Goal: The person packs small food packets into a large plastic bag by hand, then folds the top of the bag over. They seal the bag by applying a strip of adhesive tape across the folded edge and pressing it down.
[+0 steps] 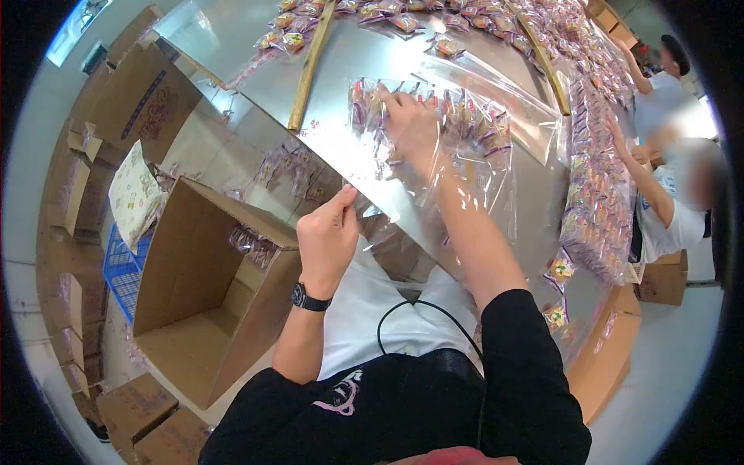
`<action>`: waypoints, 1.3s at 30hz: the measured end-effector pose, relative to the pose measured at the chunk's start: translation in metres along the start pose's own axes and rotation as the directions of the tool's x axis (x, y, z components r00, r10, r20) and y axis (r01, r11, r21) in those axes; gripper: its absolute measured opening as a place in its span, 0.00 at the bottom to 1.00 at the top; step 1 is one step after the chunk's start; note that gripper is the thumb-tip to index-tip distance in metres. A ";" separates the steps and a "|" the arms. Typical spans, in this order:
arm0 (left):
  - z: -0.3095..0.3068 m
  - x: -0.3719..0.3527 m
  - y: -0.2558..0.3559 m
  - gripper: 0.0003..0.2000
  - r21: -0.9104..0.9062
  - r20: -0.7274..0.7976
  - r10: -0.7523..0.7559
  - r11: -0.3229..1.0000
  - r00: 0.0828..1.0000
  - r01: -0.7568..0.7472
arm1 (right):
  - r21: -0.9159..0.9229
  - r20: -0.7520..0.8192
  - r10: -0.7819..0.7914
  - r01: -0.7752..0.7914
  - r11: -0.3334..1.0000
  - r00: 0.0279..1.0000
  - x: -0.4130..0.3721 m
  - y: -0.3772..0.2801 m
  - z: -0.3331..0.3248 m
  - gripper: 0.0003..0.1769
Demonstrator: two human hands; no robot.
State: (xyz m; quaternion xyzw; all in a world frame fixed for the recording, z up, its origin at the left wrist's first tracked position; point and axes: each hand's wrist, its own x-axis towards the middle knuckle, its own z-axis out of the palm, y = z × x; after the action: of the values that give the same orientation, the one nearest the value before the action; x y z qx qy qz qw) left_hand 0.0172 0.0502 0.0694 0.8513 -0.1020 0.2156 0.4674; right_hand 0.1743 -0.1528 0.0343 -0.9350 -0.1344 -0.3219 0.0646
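A clear plastic bag [488, 182] lies on the metal table near its front edge, with small wrapped snack packets [465, 116] lined up in its far part. My right hand [411, 128] rests on the packets at the bag's left side, fingers stretched and slightly apart; film covers part of the forearm. Just off the table edge, my left hand [329, 232] is closed in a pinch, thumb against the fingers. What it pinches, if anything, is too faint to make out. More flat clear bags [535, 128] lie beyond, to the right.
Wooden strips [312, 66] cross the table, with heaps of packets [496, 23] behind. Stacked packets [597, 194] line the right side. An open cardboard box [186, 318] stands at my left beside a blue crate [122, 271]. Two people [666, 190] work at the right.
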 end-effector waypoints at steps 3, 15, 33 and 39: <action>0.000 -0.002 0.006 0.11 -0.002 0.029 -0.019 1.000 0.999 0.019 | 0.007 0.005 0.072 -0.072 0.997 0.997 0.003 0.002 0.008 0.27; -0.002 -0.014 0.038 0.16 0.338 -0.228 0.369 0.898 0.901 -0.282 | 0.192 -0.077 0.161 -0.144 0.971 0.984 -0.008 -0.005 0.016 0.32; 0.145 0.020 -0.020 0.33 0.422 0.010 0.239 0.879 0.971 -0.221 | 0.178 0.380 0.214 -0.298 0.938 0.900 -0.126 0.019 -0.075 0.46; 0.144 0.013 -0.007 0.29 -0.248 0.152 -0.050 0.965 0.987 0.087 | 0.476 0.445 0.287 -0.496 0.726 0.848 -0.125 0.013 -0.088 0.51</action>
State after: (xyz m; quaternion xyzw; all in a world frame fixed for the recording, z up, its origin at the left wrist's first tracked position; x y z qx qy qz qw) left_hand 0.0704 -0.0664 0.0027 0.8009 -0.1329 0.1223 0.5710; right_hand 0.0323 -0.2097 0.0257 -0.9185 -0.0304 -0.0776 0.3865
